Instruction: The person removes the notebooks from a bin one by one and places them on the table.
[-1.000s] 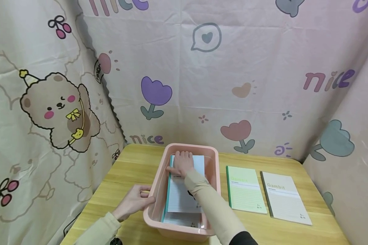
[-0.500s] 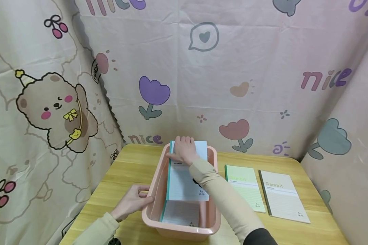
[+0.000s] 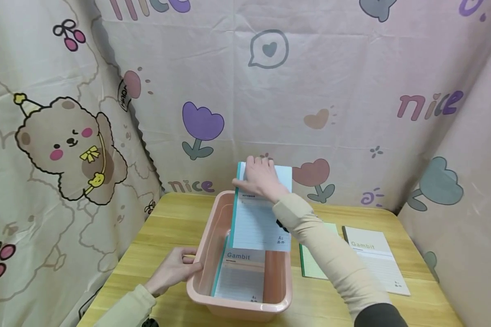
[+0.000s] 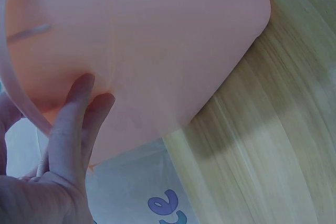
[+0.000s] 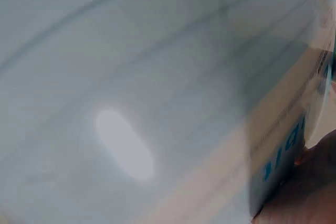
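My right hand (image 3: pixel 262 179) grips a light-blue notebook (image 3: pixel 258 229) with a teal spine near its top edge, fingers over that edge and thumb toward the spine. The notebook is raised over a pink plastic bin (image 3: pixel 237 308), its lower end overlapping the opening. Its lined cover (image 5: pixel 131 77) fills most of the right wrist view. Inside the bin lies another "Gambit" notebook (image 3: pixel 239 279) with a teal spine. At the bin's left side my left hand (image 3: pixel 173 270) holds the rim; in the left wrist view its fingers (image 4: pixel 71 129) lie along the outer wall.
To the bin's right on the wooden table (image 3: pixel 180 222) lie a green notebook (image 3: pixel 311 265), partly covered by my right sleeve, and a whitish notebook (image 3: pixel 380 259) with a dark spine. A patterned cloth (image 3: pixel 270 100) hangs behind and at both sides.
My right hand has lifted the light-blue notebook up out of the bin and slightly right, uncovering more of the notebook below. My left hand keeps its hold on the rim.
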`<act>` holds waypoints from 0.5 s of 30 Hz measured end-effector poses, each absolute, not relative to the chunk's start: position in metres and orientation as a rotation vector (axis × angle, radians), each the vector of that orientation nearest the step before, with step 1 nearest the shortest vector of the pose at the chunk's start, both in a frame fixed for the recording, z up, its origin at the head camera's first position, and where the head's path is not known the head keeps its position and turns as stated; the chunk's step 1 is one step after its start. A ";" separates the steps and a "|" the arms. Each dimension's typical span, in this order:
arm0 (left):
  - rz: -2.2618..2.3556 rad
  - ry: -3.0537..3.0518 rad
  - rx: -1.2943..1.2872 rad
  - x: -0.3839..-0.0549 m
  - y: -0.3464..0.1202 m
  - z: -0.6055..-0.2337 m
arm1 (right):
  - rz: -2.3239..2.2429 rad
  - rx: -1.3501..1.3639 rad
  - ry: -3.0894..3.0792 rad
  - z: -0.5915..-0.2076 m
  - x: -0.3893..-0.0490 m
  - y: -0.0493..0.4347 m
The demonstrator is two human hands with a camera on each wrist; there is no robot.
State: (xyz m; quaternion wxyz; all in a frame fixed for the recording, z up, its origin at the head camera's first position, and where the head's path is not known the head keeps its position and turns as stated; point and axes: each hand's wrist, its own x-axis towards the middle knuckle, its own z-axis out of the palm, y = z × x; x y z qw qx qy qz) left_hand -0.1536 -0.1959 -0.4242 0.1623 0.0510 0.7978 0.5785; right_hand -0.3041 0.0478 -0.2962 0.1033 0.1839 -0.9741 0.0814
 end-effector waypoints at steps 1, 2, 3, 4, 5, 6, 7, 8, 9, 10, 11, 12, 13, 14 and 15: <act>1.646 2.282 0.140 -0.154 -0.196 -0.424 | 0.242 0.545 -2.861 -0.291 -0.303 0.052; 1.643 2.287 0.138 -0.154 -0.197 -0.423 | 0.238 0.550 -2.845 -0.286 -0.302 0.056; 1.640 2.292 0.134 -0.154 -0.197 -0.423 | 0.226 0.554 -2.830 -0.282 -0.300 0.060; 1.636 2.295 0.132 -0.154 -0.197 -0.423 | 0.215 0.561 -2.815 -0.279 -0.299 0.066; 1.635 2.296 0.132 -0.154 -0.197 -0.424 | 0.203 0.564 -2.800 -0.277 -0.297 0.072; 1.634 2.296 0.132 -0.154 -0.197 -0.424 | 0.182 0.566 -2.786 -0.277 -0.295 0.078; 1.635 2.296 0.133 -0.154 -0.197 -0.424 | 0.166 0.570 -2.774 -0.278 -0.292 0.085; 1.635 2.298 0.131 -0.154 -0.196 -0.425 | 0.150 0.574 -2.765 -0.280 -0.290 0.092; 1.634 2.300 0.129 -0.154 -0.196 -0.425 | 0.139 0.576 -2.763 -0.284 -0.288 0.100; 1.633 2.301 0.127 -0.154 -0.196 -0.426 | 0.136 0.576 -2.764 -0.287 -0.286 0.107; 1.635 2.301 0.126 -0.154 -0.197 -0.426 | 0.129 0.575 -2.766 -0.292 -0.285 0.115; 1.635 2.304 0.128 -0.154 -0.197 -0.427 | 0.131 0.573 -2.772 -0.297 -0.283 0.123; 1.635 2.304 0.129 -0.154 -0.197 -0.427 | 0.138 0.569 -2.779 -0.302 -0.281 0.131; 1.635 2.304 0.133 -0.154 -0.197 -0.427 | 0.148 0.566 -2.782 -0.307 -0.279 0.139; 1.637 2.301 0.139 -0.153 -0.197 -0.427 | 0.160 0.560 -2.787 -0.312 -0.277 0.147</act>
